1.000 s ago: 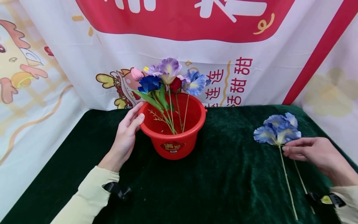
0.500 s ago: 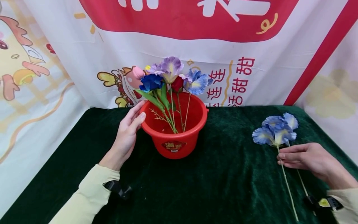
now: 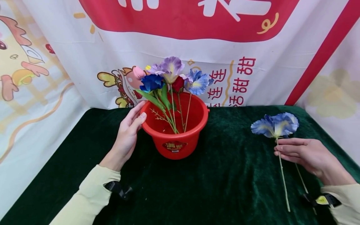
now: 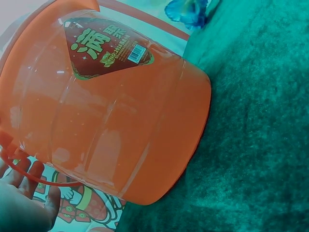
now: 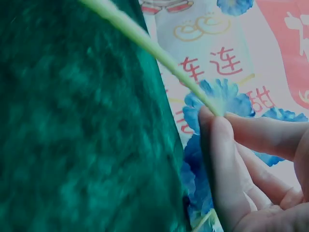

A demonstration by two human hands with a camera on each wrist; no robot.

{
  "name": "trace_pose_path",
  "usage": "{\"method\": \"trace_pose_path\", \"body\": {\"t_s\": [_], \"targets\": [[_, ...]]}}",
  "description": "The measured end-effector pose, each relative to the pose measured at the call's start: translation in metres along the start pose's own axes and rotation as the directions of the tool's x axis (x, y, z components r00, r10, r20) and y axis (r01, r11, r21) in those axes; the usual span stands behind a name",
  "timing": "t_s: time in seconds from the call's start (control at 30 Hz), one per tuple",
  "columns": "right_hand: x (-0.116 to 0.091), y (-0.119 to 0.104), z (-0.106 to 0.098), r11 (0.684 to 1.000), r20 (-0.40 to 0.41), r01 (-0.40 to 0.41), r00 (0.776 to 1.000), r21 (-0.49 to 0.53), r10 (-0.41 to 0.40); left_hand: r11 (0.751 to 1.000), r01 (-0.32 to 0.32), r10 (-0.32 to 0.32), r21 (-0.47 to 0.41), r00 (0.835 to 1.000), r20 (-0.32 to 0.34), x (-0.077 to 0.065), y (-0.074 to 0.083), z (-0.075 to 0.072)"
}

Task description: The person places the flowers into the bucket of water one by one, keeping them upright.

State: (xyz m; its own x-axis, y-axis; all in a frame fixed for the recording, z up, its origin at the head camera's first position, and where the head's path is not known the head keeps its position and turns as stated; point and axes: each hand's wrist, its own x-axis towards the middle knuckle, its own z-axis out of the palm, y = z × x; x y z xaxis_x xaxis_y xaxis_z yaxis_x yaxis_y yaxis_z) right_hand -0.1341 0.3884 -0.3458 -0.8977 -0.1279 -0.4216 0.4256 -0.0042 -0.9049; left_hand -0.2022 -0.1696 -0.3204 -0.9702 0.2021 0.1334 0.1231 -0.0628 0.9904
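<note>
A red plastic bucket (image 3: 175, 145) stands on the dark green cloth, with several artificial flowers leaning inside it. My left hand (image 3: 126, 134) holds its left side, thumb at the rim and fingers against the outside. In the left wrist view, the fingers are beside the bucket's thin red handle (image 4: 41, 181). Far to the right, my right hand (image 3: 309, 156) pinches the stem of a blue iris (image 3: 275, 125) just under the bloom. The right wrist view shows thumb and index finger meeting on that stem (image 5: 161, 55). A second stem (image 3: 301, 178) lies under this hand, its bloom mostly hidden.
In the bucket are a purple iris (image 3: 172, 69), a dark blue flower (image 3: 152, 82), a light blue iris (image 3: 197, 82), a red rose (image 3: 178, 84) and a pink tulip (image 3: 138, 72). A printed white and red curtain (image 3: 168, 47) hangs directly behind the table.
My right hand has moved a little left and has taken hold of one blue iris by its stem, raising it; its bloom now overlaps the other one. The left hand stays at the bucket.
</note>
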Motion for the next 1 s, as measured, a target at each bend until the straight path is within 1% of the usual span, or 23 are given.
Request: {"method": "trace_pose_path", "body": {"t_s": [0.13,0.27,0.43,0.6,0.7,1.0], "targets": [[0.002,-0.01,0.01,0.998,-0.01,0.034,0.999,0.058,-0.033,1.0,0.001,-0.001,-0.003,1.0,-0.001,0.0,0.001,0.0],[0.006,-0.023,0.021,0.994,-0.039,0.069,0.997,0.079,-0.066,1.0,-0.004,0.004,-0.005,1.0,-0.004,-0.001,0.001,0.0],[0.011,-0.038,0.031,0.991,-0.06,0.106,0.993,0.078,-0.102,1.0,-0.004,0.004,-0.001,1.0,-0.001,0.0,0.001,0.0],[0.018,-0.054,0.043,0.989,-0.082,0.134,0.988,0.055,-0.129,1.0,-0.007,0.007,0.0,1.0,0.002,0.0,0.0,0.0],[0.021,-0.064,0.052,0.989,-0.093,0.138,0.987,0.046,-0.133,1.0,-0.007,0.007,-0.001,1.0,0.001,0.0,-0.001,0.0],[0.031,-0.095,0.083,0.986,-0.124,0.147,0.983,0.081,-0.136,1.0,-0.005,0.005,-0.003,1.0,-0.003,0.0,0.0,0.0]]}}
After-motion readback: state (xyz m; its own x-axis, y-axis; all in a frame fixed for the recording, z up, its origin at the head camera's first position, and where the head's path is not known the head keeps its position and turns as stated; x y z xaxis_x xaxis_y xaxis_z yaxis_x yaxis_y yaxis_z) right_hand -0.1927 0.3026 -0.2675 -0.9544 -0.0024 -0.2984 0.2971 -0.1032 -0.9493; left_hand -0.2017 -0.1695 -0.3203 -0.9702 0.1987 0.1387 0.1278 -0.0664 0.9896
